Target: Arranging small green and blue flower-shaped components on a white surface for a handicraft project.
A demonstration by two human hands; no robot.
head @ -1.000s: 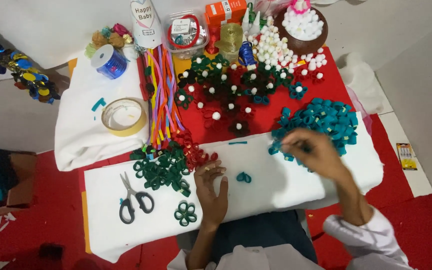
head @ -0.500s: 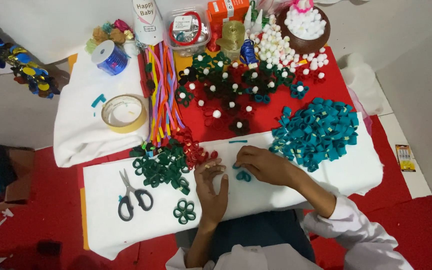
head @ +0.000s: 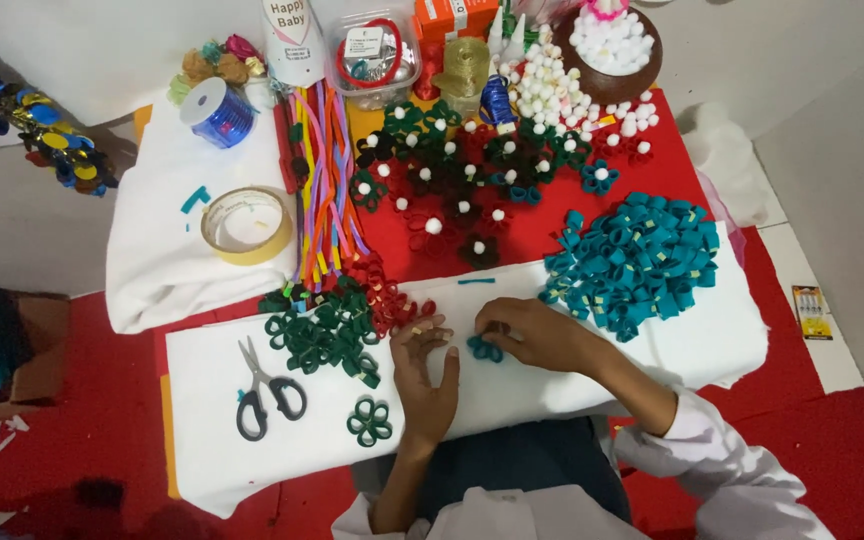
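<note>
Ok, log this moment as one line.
left hand: flat on white sheet, empty | right hand: fingers on teal loops | beside: green loops, scissors, teal pile

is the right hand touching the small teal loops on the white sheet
Touching. In the head view the right hand has its fingertips on the teal loops, with no gap showing.

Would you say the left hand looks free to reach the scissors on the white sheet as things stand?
Probably yes. The left hand lies on the white sheet, and the scissors lie farther to its left. Only the green paper flower lies near that path, slightly below it.
</note>
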